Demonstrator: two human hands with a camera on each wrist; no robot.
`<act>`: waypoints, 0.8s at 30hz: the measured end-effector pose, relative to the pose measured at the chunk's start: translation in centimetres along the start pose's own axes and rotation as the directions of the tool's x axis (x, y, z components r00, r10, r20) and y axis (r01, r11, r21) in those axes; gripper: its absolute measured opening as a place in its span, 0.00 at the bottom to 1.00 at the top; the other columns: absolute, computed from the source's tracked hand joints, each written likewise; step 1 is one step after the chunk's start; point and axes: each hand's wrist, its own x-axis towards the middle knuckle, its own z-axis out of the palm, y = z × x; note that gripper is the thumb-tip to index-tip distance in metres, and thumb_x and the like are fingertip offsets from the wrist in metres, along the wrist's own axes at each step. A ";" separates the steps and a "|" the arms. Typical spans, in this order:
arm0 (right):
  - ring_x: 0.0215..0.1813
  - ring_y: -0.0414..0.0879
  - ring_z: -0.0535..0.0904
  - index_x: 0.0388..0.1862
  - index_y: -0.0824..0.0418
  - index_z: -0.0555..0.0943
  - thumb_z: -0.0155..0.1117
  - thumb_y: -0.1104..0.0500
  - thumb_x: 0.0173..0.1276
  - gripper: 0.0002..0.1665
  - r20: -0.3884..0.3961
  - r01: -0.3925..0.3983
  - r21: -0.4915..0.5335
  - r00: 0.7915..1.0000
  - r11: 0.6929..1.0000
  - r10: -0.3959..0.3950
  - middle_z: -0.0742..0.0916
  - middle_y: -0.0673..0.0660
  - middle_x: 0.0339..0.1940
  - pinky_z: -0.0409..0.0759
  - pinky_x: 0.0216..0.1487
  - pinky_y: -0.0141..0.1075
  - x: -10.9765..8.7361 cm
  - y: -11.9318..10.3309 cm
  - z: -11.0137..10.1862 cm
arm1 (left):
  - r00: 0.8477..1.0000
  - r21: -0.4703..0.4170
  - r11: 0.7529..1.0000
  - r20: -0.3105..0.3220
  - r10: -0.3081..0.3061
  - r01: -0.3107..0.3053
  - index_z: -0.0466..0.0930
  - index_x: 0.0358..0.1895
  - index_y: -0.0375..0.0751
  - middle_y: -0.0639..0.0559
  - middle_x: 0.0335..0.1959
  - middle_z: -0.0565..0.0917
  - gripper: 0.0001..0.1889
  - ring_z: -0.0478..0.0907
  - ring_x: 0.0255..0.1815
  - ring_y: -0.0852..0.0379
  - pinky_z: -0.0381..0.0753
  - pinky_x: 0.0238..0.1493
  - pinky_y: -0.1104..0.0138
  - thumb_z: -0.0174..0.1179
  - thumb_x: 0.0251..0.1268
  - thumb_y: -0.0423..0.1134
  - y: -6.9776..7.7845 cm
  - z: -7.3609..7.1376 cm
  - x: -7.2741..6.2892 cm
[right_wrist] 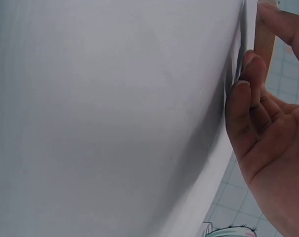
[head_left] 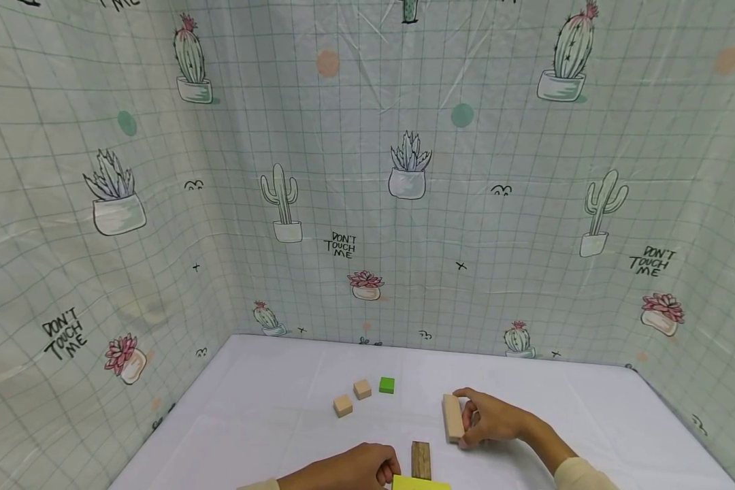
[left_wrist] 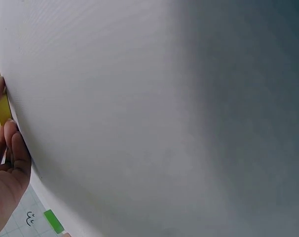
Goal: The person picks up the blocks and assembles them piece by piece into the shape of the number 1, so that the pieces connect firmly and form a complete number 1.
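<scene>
My right hand (head_left: 493, 416) holds a long pale wooden block (head_left: 453, 418) at the table's right side, gripping it by its two ends. In the right wrist view, thumb and fingers of that hand (right_wrist: 273, 143) lie against the wood (right_wrist: 264, 47). At the bottom of the head view, my left hand (head_left: 355, 468) is at the left end of a yellow block (head_left: 421, 483), partly cut off by the frame. The left wrist view has its thumb and curled fingers pinching the yellow block (left_wrist: 3, 109). Just beyond the yellow block lies a darker brown wooden block (head_left: 421, 460).
Two small pale wooden cubes (head_left: 343, 405) and a green block (head_left: 387, 386) sit farther back on the white table (head_left: 269, 395). A cactus-print cloth (head_left: 367, 204) hangs behind the table and along its sides.
</scene>
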 end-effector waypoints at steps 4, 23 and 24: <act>0.34 0.42 0.78 0.73 0.76 0.56 0.78 0.61 0.52 0.56 0.006 0.000 -0.004 1.000 1.000 0.000 0.82 0.54 0.35 0.77 0.35 0.30 0.2 -0.3 0.1 | 1.000 0.001 1.000 -0.003 0.001 -0.001 0.80 0.37 0.37 0.60 0.26 0.76 0.09 0.71 0.29 0.70 0.74 0.35 0.77 0.69 0.56 0.25 0.0 0.0 0.0; 0.32 0.41 0.78 0.72 0.76 0.57 0.77 0.62 0.53 0.55 0.019 0.028 0.009 0.999 1.000 -0.028 0.82 0.55 0.35 0.77 0.31 0.31 1.2 -1.2 1.1 | 1.000 -0.004 1.000 0.005 -0.027 0.027 0.80 0.37 0.34 0.57 0.26 0.76 0.08 0.71 0.29 0.69 0.75 0.35 0.77 0.67 0.57 0.22 0.8 -0.1 -0.1; 0.32 0.41 0.78 0.72 0.76 0.57 0.77 0.62 0.53 0.55 0.018 0.026 0.006 0.999 1.000 -0.026 0.82 0.55 0.35 0.77 0.31 0.31 1.3 -1.2 1.1 | 1.000 -0.003 1.000 0.005 -0.026 0.026 0.80 0.37 0.34 0.57 0.26 0.76 0.08 0.71 0.28 0.69 0.75 0.35 0.77 0.67 0.57 0.22 0.9 -0.1 -0.1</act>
